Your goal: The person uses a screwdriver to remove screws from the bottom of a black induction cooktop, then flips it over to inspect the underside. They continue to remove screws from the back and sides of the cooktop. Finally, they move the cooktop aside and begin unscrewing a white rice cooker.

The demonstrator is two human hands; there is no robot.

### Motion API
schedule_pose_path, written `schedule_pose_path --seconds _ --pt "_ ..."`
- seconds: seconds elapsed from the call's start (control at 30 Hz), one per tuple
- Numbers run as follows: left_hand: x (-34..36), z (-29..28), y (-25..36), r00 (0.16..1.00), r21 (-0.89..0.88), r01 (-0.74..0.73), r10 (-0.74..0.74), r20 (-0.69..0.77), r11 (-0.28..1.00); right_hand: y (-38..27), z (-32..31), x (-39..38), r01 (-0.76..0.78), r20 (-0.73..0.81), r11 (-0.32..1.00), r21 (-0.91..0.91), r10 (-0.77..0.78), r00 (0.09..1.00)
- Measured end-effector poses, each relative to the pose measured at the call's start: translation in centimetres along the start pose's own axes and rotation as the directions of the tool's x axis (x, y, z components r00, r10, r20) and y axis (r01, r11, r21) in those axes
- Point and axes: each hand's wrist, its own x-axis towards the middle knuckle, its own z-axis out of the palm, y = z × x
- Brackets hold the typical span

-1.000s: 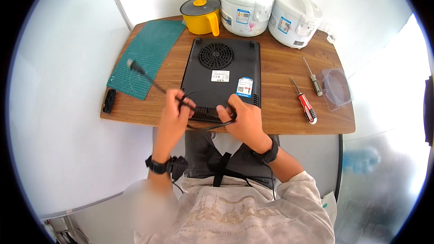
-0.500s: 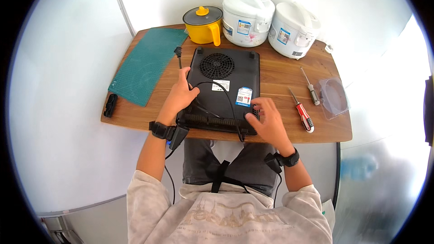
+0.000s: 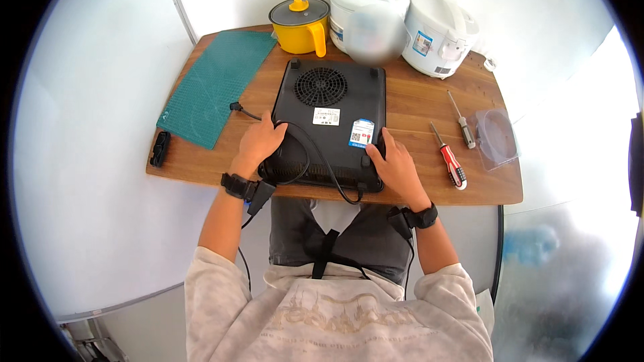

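A black induction cooker (image 3: 308, 104) lies upside down on the table, its round fan grille, feet and stickers facing up. My left hand (image 3: 260, 142) is closed on its left edge, thumb on top, fingertips partly hidden. The black power cord (image 3: 319, 149) loops over the cooker's underside and passes by that hand. Its plug (image 3: 235, 106) rests on the table beside the green mat. On the opposite edge my right hand (image 3: 397, 164) grips the cooker, with the thumb on top near the blue-and-white sticker (image 3: 361, 133) and the fingers along the side.
Behind the cooker stand a yellow pot (image 3: 299, 30) and two white rice cookers (image 3: 367, 0), one partly blurred. A green cutting mat (image 3: 215, 87) and small black object (image 3: 160, 149) lie left. Rightward are two screwdrivers (image 3: 453, 166) and a clear plastic container (image 3: 498, 139) on the wooden table (image 3: 412, 117).
The plug has come down from above my left hand onto the table at the left. My left hand has moved to the cooker's left edge, and my right hand has closed on the right edge.
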Motion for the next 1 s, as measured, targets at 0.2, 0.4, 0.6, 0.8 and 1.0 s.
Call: schedule_pose_path --seconds 0.2,0.4,0.6,0.8,1.0 --pt "-1.4 1.4 -1.1 0.996 -0.288 -0.074 0.086 0.030 0.955 0.1 -0.9 -1.3 -0.108 0.106 0.993 0.039 0.103 0.989" --pt "-4.6 1.8 -3.7 0.999 -0.414 -0.007 0.026 0.041 0.910 0.2 1.0 -4.1 -0.139 0.117 0.961 0.240 0.113 0.987" --pt "-7.7 1.4 -6.9 0.999 -0.562 0.004 0.027 0.046 0.827 -1.4 2.3 -4.9 -0.158 0.139 0.829 0.536 0.098 0.985" --pt "-10.2 -2.9 -11.1 0.991 -0.503 -0.097 0.036 -0.129 0.859 -7.0 3.0 -4.5 -0.281 0.324 0.681 0.676 0.068 0.944" --pt "-11.5 -11.0 -18.0 0.979 -0.438 -0.063 -0.029 -0.200 0.897 -14.8 8.5 -2.7 -0.324 0.457 0.626 0.709 -0.059 0.888"
